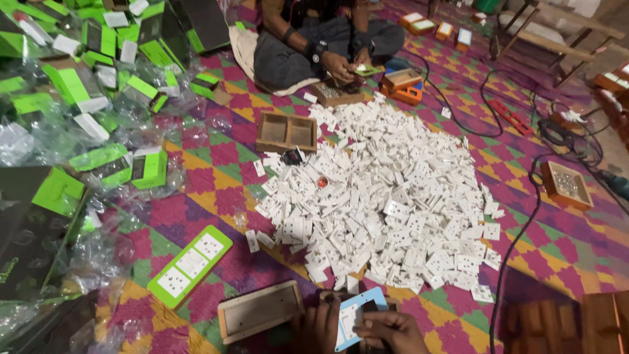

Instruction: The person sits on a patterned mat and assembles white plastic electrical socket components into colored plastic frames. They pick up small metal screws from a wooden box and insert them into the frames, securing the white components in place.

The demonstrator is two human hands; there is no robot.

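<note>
At the bottom edge both my hands grip a blue-framed switch plate (354,317) with a white socket module set in it. My left hand (319,325) clasps its left side and my right hand (392,330) closes over its lower right corner. Just beyond it spreads a big heap of white socket modules (393,203) on the patterned mat. A shallow wooden tray (260,311) sits right beside my left hand. A green plate fitted with white sockets (190,265) lies further left.
Across the heap sits another person, whose hands (341,65) work on a small part. Green boxes in clear plastic (98,98) crowd the left. A divided wooden box (286,131), a screw box (567,185), black cables (524,223) and a red power strip (508,117) lie around.
</note>
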